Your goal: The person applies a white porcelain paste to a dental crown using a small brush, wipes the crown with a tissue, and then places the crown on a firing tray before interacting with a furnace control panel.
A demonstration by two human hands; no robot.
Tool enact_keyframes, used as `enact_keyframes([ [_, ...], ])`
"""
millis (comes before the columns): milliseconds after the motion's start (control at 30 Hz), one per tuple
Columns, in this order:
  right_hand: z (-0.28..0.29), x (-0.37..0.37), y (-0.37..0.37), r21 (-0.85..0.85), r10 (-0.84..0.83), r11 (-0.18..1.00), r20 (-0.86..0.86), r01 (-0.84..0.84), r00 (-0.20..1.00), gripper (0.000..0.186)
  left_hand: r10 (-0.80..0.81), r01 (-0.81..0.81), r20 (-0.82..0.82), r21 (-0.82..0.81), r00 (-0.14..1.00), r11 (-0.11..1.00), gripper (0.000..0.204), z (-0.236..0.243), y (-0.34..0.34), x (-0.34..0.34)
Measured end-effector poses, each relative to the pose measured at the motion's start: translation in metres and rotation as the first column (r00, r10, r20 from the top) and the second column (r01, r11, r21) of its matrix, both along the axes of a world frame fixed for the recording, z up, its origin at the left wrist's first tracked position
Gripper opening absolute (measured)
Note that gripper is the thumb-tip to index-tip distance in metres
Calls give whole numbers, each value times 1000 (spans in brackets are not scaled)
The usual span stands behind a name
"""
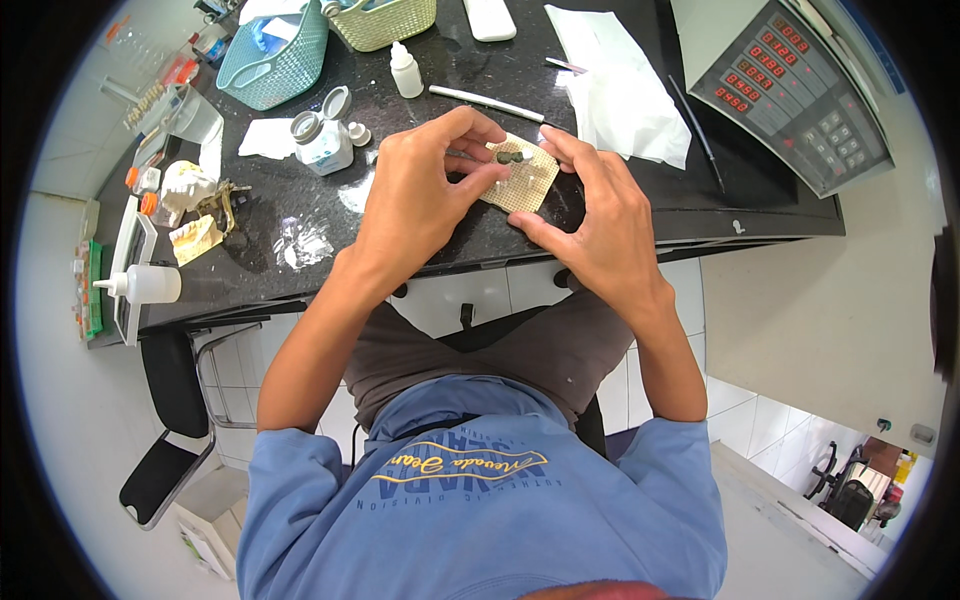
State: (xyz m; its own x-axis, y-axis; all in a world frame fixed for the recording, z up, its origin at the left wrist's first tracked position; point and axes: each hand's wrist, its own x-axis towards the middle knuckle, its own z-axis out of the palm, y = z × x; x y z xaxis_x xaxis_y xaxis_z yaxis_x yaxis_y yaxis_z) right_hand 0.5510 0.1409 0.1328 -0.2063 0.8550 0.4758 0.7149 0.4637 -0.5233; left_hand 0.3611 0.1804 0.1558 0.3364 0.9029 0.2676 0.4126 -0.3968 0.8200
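Between my hands at the table's front is a beige honeycomb tray [530,186], square and tilted, with small pale pegs on it. My right hand [605,205] grips this tray, thumb on its near edge and fingers at its far right side. My left hand [425,185] is curled over the left side, thumb and fingers closed at a small dark greenish piece [509,157] with a white end. The fingertips partly hide how that piece is held. Just beyond the tray lies a white rod-like tool [487,103].
A white dropper bottle [405,72], an open glass jar [322,145] and a teal basket [275,62] stand farther back. Plaster dental models [190,190] and a squeeze bottle [147,284] are left. White sheets [625,95], a thin tool [700,135] and a digital-display machine [790,85] are right.
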Motion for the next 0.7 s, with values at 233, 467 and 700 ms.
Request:
enact_keyframes([
  [233,4,2,-4,-6,-20,1000,-70,19,997,70,103,-109,143,38,984,993,26,11,-11,-9],
  [467,40,20,-4,-35,-58,998,-70,56,996,75,245,-318,399,126,884,940,25,2,-42,-20],
  [700,106,74,-1,10,-215,976,-51,216,975,72,254,-337,466,104,848,936,22,-10,-51,-25],
])
